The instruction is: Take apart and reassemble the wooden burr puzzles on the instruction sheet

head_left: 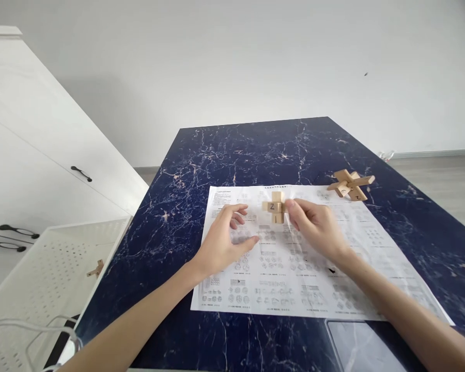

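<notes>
Over the far half of a white printed paper sheet [375,268], I can see a pale wooden cluster of crossed blocks marked "2" [276,207], pinched at its right end between the thumb and fingers of the right hand [313,222]. Whether it touches the paper, I cannot tell. Just to its left, the left hand [225,243] is empty, thumb and fingers spread and curved towards it.

A one-ended pinch looks prone to letting the blocks tilt, so I'd bring the left fingertips squarely to the opposite end, press lightly, and ease any bar straight along its length rather than twist it. At the sheet's far right corner, a second wooden cluster with jutting bars [351,185] is best left unjostled on the dark blue marbled desk [225,155].
</notes>
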`<state>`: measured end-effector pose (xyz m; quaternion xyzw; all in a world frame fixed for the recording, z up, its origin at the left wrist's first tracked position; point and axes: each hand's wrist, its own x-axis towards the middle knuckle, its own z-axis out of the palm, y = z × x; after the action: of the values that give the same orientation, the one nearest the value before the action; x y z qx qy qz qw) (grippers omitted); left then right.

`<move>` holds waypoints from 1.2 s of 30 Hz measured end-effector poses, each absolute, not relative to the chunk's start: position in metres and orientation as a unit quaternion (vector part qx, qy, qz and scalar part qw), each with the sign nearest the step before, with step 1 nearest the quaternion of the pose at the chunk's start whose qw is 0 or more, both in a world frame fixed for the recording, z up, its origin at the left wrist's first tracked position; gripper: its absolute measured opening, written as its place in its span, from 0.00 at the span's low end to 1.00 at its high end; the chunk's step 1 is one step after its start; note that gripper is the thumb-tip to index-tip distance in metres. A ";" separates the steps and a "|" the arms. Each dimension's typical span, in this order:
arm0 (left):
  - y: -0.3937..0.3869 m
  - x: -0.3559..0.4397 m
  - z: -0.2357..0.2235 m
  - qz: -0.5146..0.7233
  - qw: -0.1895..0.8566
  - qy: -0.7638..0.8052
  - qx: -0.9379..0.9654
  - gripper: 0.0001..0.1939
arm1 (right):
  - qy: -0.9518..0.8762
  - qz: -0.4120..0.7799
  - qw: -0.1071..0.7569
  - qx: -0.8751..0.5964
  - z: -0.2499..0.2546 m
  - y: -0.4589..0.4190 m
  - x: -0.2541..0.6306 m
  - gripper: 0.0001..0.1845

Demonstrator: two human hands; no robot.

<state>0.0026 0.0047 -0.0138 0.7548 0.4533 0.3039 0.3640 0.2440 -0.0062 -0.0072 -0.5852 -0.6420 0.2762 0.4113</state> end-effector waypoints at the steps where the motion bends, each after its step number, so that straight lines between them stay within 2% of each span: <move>1: 0.005 0.003 -0.013 0.299 0.364 0.456 0.755 0.30 | -0.635 0.261 0.413 -0.599 -0.005 -0.007 0.251 0.32; 5: 0.004 0.002 -0.014 0.286 0.373 0.447 0.761 0.24 | -0.601 0.184 0.416 -0.657 0.003 -0.029 0.284 0.33; 11: 0.003 0.000 -0.018 0.279 0.359 0.427 0.782 0.21 | -0.516 0.136 0.306 -0.788 0.002 -0.070 0.340 0.34; 16: 0.003 0.001 -0.017 0.288 0.339 0.411 0.795 0.16 | -0.527 0.097 0.297 -0.790 -0.009 -0.083 0.360 0.33; 21: 0.002 0.001 -0.011 0.287 0.331 0.406 0.802 0.13 | -0.517 0.056 0.295 -0.802 -0.021 -0.107 0.341 0.28; 23: 0.002 0.000 -0.009 0.276 0.318 0.406 0.811 0.12 | -0.546 0.077 0.309 -0.775 -0.027 -0.118 0.331 0.24; 25: -0.002 0.000 -0.008 0.262 0.306 0.409 0.819 0.12 | -0.579 0.094 0.331 -0.739 -0.035 -0.127 0.324 0.27; 29: -0.025 0.002 -0.003 0.236 0.303 0.427 0.819 0.11 | -0.649 0.165 0.315 -0.673 -0.043 -0.132 0.320 0.27; 36: -0.089 -0.007 0.004 0.227 0.317 0.458 0.799 0.08 | -0.627 0.187 0.345 -0.673 -0.041 -0.135 0.320 0.28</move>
<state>-0.0073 -0.0887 0.0041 0.7988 0.4580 0.2274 0.3170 0.3202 -0.1348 -0.0412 -0.6729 -0.6267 0.1875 0.3454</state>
